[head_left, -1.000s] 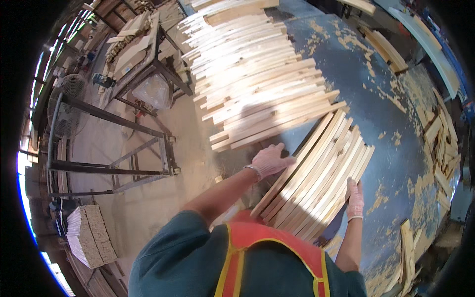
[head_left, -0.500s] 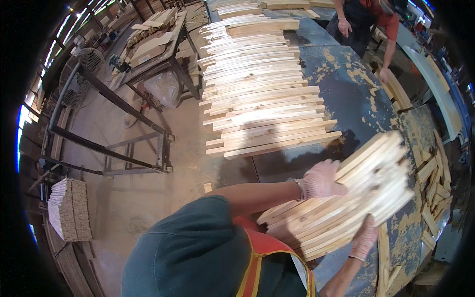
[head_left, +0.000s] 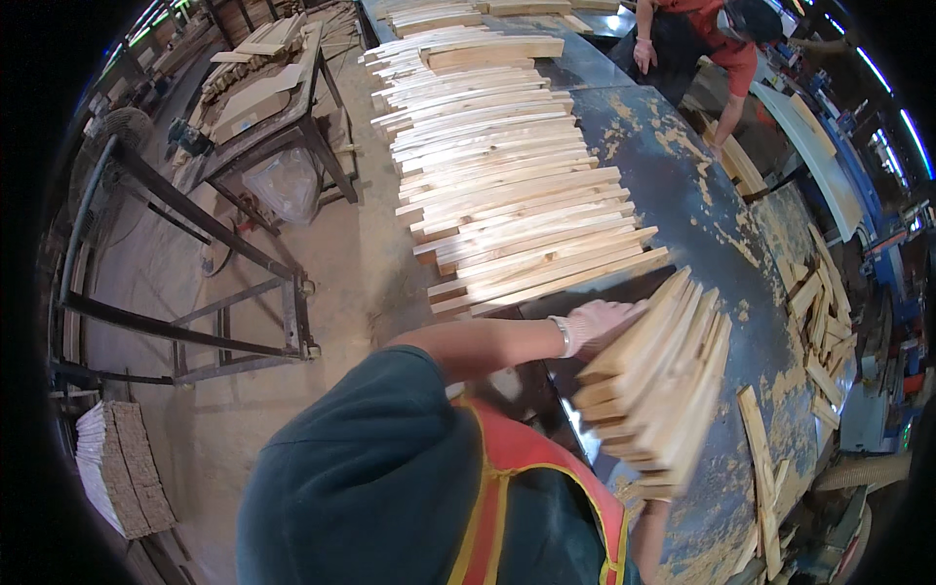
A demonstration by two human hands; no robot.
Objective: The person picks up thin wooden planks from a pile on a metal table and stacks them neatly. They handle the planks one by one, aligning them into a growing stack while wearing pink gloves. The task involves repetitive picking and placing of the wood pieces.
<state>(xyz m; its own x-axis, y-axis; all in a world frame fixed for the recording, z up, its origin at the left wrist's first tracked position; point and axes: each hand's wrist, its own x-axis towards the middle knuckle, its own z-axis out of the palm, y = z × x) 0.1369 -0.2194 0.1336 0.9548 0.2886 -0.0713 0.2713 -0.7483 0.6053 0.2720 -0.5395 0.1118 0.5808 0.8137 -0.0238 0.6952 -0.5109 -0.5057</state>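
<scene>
A tilted bundle of pale wooden strips (head_left: 655, 375) is held just above the dark metal table (head_left: 673, 185), with its cut ends fanned toward me. My left hand (head_left: 600, 327), in a pale knit glove, presses closed against the bundle's left side. On the near right side, my right hand (head_left: 659, 501) is mostly hidden behind the strips; only its wrist and forearm show, reaching up to the bundle. Just beyond the bundle lies a long row of similar wooden strips (head_left: 517, 210), side by side across the table.
Sawdust and loose offcuts (head_left: 817, 317) lie along the table's right side, with long slats (head_left: 760, 478) nearer me. Across the table a co-worker (head_left: 736, 58) bends over boards. A metal frame (head_left: 205, 253) and a workbench (head_left: 263, 107) stand left; a stacked wood bundle (head_left: 122, 468) sits on the floor.
The bundle has turned steeper, its cut ends swinging toward me, and shifted left. My right hand has gone from plain sight to behind the strips. The view has shifted slightly.
</scene>
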